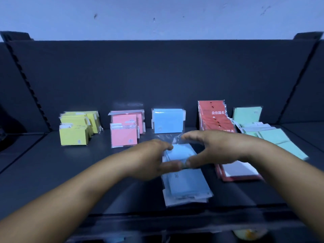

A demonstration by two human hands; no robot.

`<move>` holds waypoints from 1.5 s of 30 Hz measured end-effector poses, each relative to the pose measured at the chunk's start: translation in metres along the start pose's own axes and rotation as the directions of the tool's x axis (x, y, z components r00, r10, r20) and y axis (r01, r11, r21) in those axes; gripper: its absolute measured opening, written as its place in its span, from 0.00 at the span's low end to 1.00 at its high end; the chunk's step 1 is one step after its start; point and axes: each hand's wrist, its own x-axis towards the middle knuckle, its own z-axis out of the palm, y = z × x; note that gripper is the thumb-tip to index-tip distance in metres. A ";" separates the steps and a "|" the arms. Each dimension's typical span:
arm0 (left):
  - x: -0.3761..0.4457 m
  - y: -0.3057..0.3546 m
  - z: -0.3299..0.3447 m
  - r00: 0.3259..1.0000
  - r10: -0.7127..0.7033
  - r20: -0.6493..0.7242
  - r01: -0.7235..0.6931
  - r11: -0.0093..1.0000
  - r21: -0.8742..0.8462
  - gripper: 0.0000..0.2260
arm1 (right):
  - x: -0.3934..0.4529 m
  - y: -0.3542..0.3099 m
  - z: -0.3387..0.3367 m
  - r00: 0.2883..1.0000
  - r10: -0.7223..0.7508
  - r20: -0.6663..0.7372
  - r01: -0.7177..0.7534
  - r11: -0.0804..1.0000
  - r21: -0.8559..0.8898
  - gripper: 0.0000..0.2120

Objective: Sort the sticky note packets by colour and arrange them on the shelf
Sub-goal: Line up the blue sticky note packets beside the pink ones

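Note:
On the dark shelf (pixel 52 172) sticky note packets stand grouped by colour: yellow packets (pixel 75 130) at the left, pink packets (pixel 125 130), a blue upright packet (pixel 167 121), red packets (pixel 216 118) and green packets (pixel 259 127) at the right. A blue packet (pixel 180 153) in clear wrap sits between my hands at the middle. My left hand (pixel 150 158) grips its left side with curled fingers and thumb. My right hand (pixel 212 149) grips its right side. Below them a blue stack (pixel 186 188) lies flat.
A flat red and white pile (pixel 240 172) lies under my right wrist. Green packets fan out flat toward the right edge (pixel 284 142). The shelf's dark back panel (pixel 157 76) and slotted side uprights (pixel 26 81) bound the space. A yellowish object (pixel 249 234) shows below the shelf's front lip.

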 end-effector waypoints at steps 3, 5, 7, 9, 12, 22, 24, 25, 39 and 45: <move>-0.021 0.007 0.011 0.992 0.103 0.070 -0.104 0.995 0.011 0.39 | -0.020 0.001 0.011 0.995 -0.015 0.096 0.029 0.989 -0.144 0.48; -0.027 0.009 0.021 0.985 0.163 0.063 -0.166 0.986 0.036 0.40 | -0.029 0.003 0.021 0.991 -0.063 0.116 0.087 0.973 -0.212 0.50; -0.029 0.008 0.031 0.980 0.197 0.040 -0.199 0.979 0.046 0.38 | -0.031 0.005 0.033 0.988 -0.109 0.113 0.135 0.958 -0.254 0.46; -0.026 0.004 0.039 0.979 0.204 0.002 -0.204 0.978 0.046 0.34 | -0.025 0.009 0.044 0.987 -0.145 0.063 0.157 0.953 -0.260 0.38; -0.019 0.000 0.043 0.984 0.165 -0.061 -0.162 0.986 0.043 0.31 | -0.014 0.013 0.054 0.990 -0.140 -0.019 0.131 0.964 -0.231 0.34; -0.015 0.000 0.042 0.995 -0.070 -0.065 0.050 0.963 -0.265 0.09 | -0.014 0.006 0.065 0.968 0.183 -0.174 -0.176 0.983 0.057 0.29; -0.015 0.003 0.040 0.990 -0.136 -0.025 0.119 0.928 -0.354 0.10 | -0.013 0.005 0.063 0.964 0.213 -0.157 -0.194 0.972 0.129 0.29; -0.014 0.003 0.041 0.987 -0.158 -0.012 0.141 0.908 -0.394 0.11 | -0.013 0.004 0.062 0.964 0.222 -0.145 -0.198 0.966 0.167 0.28; -0.016 0.003 0.045 0.965 -0.264 0.008 0.204 0.726 -0.657 0.17 | -0.019 0.010 0.062 0.977 0.200 -0.077 -0.135 0.855 0.501 0.16; -0.008 0.008 0.034 0.967 -0.225 -0.118 0.068 0.675 -0.735 0.10 | -0.020 0.009 0.051 0.973 0.123 -0.196 0.007 0.832 0.555 0.06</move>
